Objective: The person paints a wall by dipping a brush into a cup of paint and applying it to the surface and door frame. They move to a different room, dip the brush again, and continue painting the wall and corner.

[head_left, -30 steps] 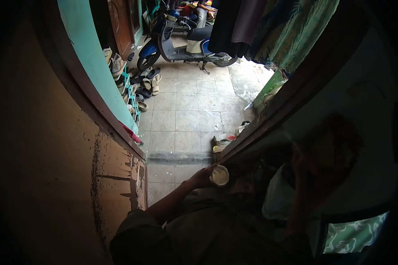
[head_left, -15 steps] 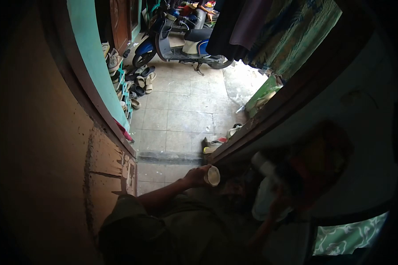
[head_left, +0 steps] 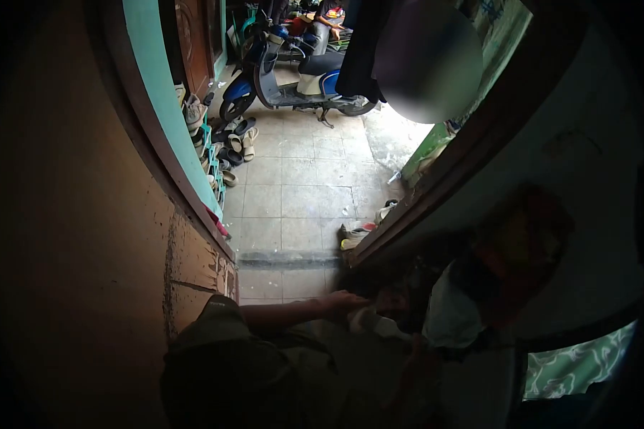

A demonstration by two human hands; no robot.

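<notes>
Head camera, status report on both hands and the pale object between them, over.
Left hand and right hand at opposite ends of pale object. Grip detail lost in shadow. Whitish bag-like bulk close by right hand.

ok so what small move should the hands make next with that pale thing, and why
Probably steady the pale object: the left hand is at one end, the right hand near the other, and dimness hides how securely it is held.

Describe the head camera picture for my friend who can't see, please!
A person's left hand and right hand are at a pale, blurry object in dim light. Beyond a door frame, a blue scooter stands near shoes.
</notes>
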